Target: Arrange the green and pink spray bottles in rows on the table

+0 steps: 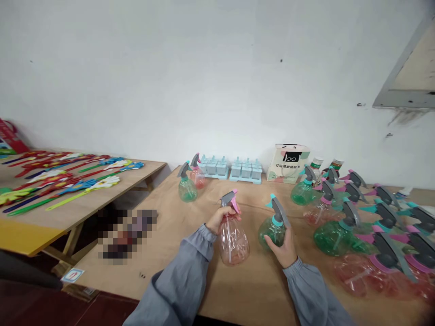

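My left hand (pixel 222 219) is closed round the neck of a clear pink spray bottle (pixel 234 244) with a grey and pink trigger head. The bottle is nearly upright above the table. In my right hand (pixel 284 249) is a green spray bottle (pixel 268 232) with a grey and turquoise head, its body gripped between thumb and fingers. The fingers behind that bottle are mostly hidden. A green spray bottle (pixel 187 189) and a pink one (pixel 198 179) stand together farther back, left of my hands.
Several more spray bottles (pixel 335 235) crowd the right side. At the back sit light-blue popsicle molds (pixel 245 170), a printed carton (pixel 288 164) and white bottles (pixel 316 165). Colourful hand-shaped sticks (pixel 64 183) cover another table (pixel 142 168) at left. A pixelated patch (pixel 131 235) hides something.
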The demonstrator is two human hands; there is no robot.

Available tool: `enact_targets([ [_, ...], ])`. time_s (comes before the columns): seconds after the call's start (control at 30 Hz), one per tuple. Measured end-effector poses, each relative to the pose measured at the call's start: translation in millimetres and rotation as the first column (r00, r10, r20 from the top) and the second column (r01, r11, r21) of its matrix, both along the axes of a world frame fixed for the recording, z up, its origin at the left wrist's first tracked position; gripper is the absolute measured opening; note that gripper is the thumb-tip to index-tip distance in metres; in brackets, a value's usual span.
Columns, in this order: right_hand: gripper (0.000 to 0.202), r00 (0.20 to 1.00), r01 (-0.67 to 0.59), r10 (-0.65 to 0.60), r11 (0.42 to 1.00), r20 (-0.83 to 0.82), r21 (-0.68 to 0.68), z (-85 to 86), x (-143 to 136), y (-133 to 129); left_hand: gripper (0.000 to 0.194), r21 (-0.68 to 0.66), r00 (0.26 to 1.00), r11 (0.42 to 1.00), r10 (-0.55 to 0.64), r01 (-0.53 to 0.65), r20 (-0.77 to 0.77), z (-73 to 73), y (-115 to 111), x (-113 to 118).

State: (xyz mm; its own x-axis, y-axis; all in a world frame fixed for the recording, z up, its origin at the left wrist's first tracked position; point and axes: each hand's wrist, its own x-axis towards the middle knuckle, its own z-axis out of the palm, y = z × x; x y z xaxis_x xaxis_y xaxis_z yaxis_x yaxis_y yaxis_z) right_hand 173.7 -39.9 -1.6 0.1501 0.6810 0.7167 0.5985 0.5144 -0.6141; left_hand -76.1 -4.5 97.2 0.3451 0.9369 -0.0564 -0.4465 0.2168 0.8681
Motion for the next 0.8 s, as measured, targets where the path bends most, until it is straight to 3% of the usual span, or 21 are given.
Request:
enact_targets([
  [0.17, 0.064, 1.000, 0.015, -0.015, 1.000, -0.002, -0.003, -1.9, 0.4, 1.1, 0.042, 0.039, 0.998, 0.997, -0.065, 0.066, -0.020, 9.8, -6.9, -0.6],
  [0.43, 0.065, 1.000, 0.022, -0.022, 1.000, 0.000, 0.010, -2.3, -0.4, 1.0, 0.014, -0.066, 0.996, 0.995, 0.073, -0.077, -0.054, 4.0, 0.4, 2.8],
  [0.7, 0.066, 0.999, 0.002, -0.003, 0.999, -0.038, -0.037, -2.4, -0.4, 1.3, 0.029, 0.061, 0.992, 0.993, -0.102, 0.106, -0.070, 9.7, -6.9, -0.2],
  [0.8, 0.067, 0.999, 0.007, -0.009, 0.999, -0.039, -0.039, -1.2, -0.6, 0.8, 0.027, 0.029, 0.998, 0.998, -0.057, 0.058, -0.041, 7.6, -5.1, -0.7],
])
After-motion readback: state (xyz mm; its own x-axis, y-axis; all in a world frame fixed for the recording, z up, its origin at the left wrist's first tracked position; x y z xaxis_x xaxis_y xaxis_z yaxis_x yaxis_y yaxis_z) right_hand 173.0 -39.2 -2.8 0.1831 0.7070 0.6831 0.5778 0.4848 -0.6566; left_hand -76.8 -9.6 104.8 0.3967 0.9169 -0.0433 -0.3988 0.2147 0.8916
